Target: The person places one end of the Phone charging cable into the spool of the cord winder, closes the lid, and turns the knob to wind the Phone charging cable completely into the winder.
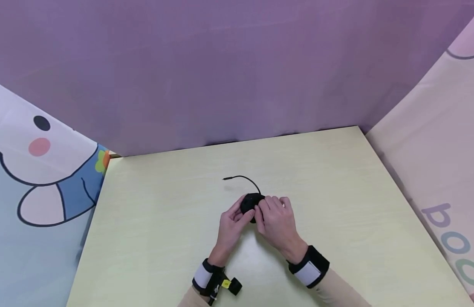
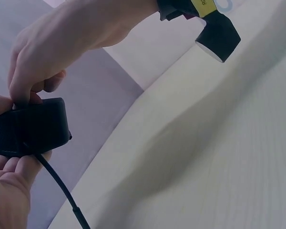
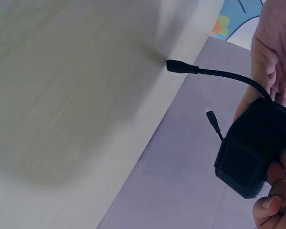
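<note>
A small black box-like device point(image 1: 249, 203) is held above the table between both hands. My left hand point(image 1: 230, 228) grips its left side, with thumb and fingers around the edge. On the opposite side, my right hand point(image 1: 277, 221) pinches the device with curled fingers; in the left wrist view the right hand point(image 2: 57, 52) reaches its top. A thin black cable point(image 3: 229, 74) curves out from the body and ends in a plug point(image 3: 181, 67). The right wrist view also shows a second, shorter plug point(image 3: 212, 121) by a mesh-textured face. Exactly what device this is I cannot tell.
Pale wood-look table point(image 1: 164, 238) lies below the hands. A purple panel point(image 1: 221, 76) rises behind it, with printed panels on the left point(image 1: 49, 192) and right point(image 1: 425, 140). Both wrists wear black-and-white straps; a small camera point(image 1: 234, 285) sticks out from the left one.
</note>
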The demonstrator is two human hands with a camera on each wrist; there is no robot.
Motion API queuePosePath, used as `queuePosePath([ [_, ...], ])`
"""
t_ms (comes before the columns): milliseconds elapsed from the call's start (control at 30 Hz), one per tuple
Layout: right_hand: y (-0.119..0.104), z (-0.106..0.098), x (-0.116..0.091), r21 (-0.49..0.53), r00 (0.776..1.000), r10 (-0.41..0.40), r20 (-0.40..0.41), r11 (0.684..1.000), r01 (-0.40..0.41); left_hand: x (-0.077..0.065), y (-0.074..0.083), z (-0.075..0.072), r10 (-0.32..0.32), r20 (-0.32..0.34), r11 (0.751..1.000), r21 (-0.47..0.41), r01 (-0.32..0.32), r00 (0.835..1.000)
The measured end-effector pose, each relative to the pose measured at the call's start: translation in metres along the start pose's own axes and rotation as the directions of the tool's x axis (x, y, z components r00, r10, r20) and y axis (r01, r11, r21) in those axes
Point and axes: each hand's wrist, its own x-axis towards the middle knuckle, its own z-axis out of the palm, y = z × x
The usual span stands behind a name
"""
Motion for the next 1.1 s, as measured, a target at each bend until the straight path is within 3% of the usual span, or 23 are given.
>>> queuePosePath([
  [300,-0.004,-0.002,0.004,0.073,0.995,0.091,0.049,0.993,-0.094,0.003,-0.003,-0.003,0.013,0.005,1.0,-0.002,-0.013,1.0],
  [600,-0.006,0.0,0.01,0.132,0.982,0.18,0.064,0.973,-0.187,0.008,-0.002,-0.004,0.065,0.002,0.998,0.025,-0.065,0.998],
  [1100,-0.01,0.003,0.018,0.233,0.923,0.351,0.16,0.895,-0.38,0.016,-0.006,-0.002,0.11,-0.052,0.993,0.043,-0.108,0.993],
])
